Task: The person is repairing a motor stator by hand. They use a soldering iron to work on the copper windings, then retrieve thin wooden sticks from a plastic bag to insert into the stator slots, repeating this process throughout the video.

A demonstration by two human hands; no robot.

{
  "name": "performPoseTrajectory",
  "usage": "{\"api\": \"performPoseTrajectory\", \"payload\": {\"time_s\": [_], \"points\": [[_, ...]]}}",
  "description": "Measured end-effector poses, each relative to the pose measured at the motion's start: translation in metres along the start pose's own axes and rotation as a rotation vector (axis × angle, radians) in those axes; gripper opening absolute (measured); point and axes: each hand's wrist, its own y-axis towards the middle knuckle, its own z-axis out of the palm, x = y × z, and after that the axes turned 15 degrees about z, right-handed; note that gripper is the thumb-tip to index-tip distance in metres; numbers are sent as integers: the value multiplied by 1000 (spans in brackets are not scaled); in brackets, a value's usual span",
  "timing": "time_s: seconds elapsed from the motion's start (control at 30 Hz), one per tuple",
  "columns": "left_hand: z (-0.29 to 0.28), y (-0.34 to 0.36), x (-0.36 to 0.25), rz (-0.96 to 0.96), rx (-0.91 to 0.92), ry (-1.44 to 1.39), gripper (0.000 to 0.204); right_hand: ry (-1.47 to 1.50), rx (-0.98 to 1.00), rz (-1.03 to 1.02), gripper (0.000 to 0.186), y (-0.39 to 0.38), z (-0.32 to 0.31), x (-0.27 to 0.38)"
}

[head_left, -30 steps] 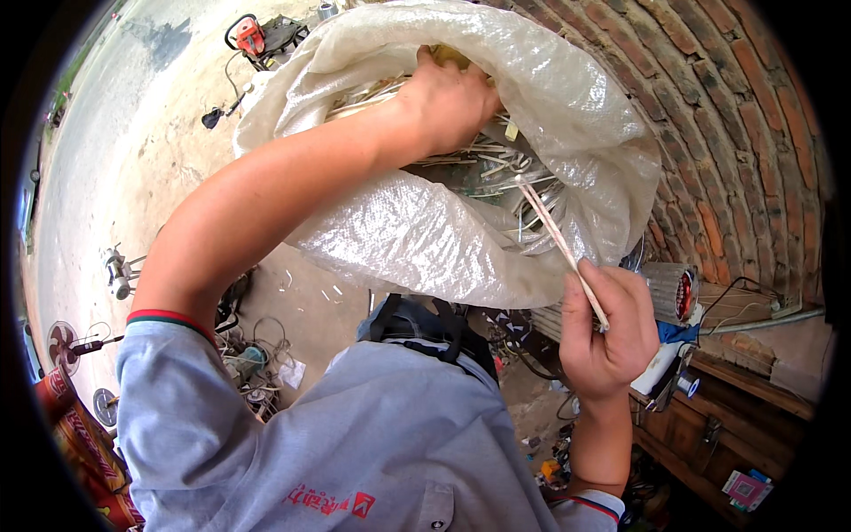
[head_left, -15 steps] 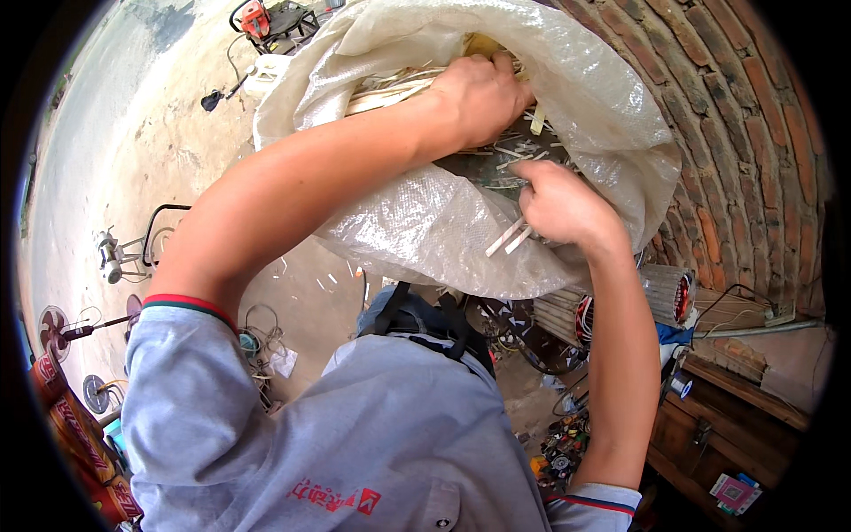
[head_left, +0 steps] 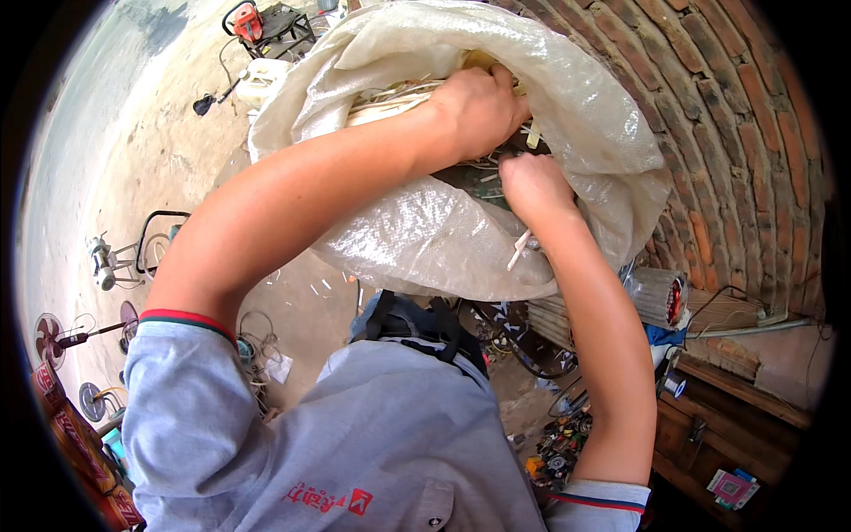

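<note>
A large white woven plastic sack (head_left: 408, 235) stands in front of me with its mouth wide and its rim rolled outward. Inside lies a bundle of long pale strips (head_left: 394, 108), along with short loose bits. My left hand (head_left: 479, 111) reaches in from the left, its fingers curled down among the strips; whatever they grip is hidden. Just below it, my right hand (head_left: 536, 186) is closed, knuckles up. Thin pale sticks (head_left: 520, 248) poke out beneath its wrist, apparently held in the palm. A yellowish piece (head_left: 479, 60) shows beyond my left hand.
A brick wall (head_left: 709, 133) rises close on the right. At the far left stand a red machine on a black frame (head_left: 257, 27) and a white jug (head_left: 262, 82). Ribbed cylinders (head_left: 656, 297) and cluttered small parts (head_left: 563, 443) lie at the lower right.
My right hand has moved up and left, deeper into the sack and closer to my left hand. Its stretched index finger is now folded in. The left hand has barely shifted.
</note>
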Motion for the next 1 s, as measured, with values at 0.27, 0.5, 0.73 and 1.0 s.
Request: {"api": "performPoseTrajectory", "payload": {"time_s": [0.27,0.5,0.73,1.0], "points": [[1,1,-2,-42,10,-130,33,1637,207,295,17,-60,-19,-18],[-2,1,-3,-49,70,-134,41,1668,295,320,17,-68,-23,-22],[-2,-31,-7,75,-157,-95,59,1331,110,268,22,-76,-26,-7],[-75,-58,-39,-249,-117,-946,15,1177,-189,263,15,-77,-39,13]]}}
